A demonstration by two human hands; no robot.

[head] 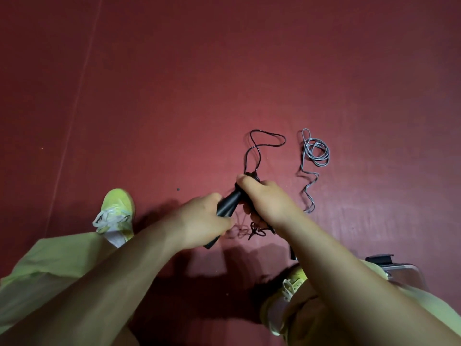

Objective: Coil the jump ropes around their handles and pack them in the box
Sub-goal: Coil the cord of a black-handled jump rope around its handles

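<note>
My left hand (202,221) grips the lower part of the black jump rope handles (228,203), which point up and to the right. At their upper end my right hand (264,198) is curled around the handles and the cord. The thin black rope (257,146) runs from the top of the handles in a loose loop onto the red floor beyond. A tangle of black cord (257,232) hangs below my right hand. A grey jump rope (315,153) lies loosely coiled on the floor to the right, its tail snaking toward me.
I am over a red floor (174,96), with my yellow-green shoes (117,211) and trouser legs at lower left and lower right. A grey box or case (396,268) with a dark latch shows at the right edge behind my right forearm.
</note>
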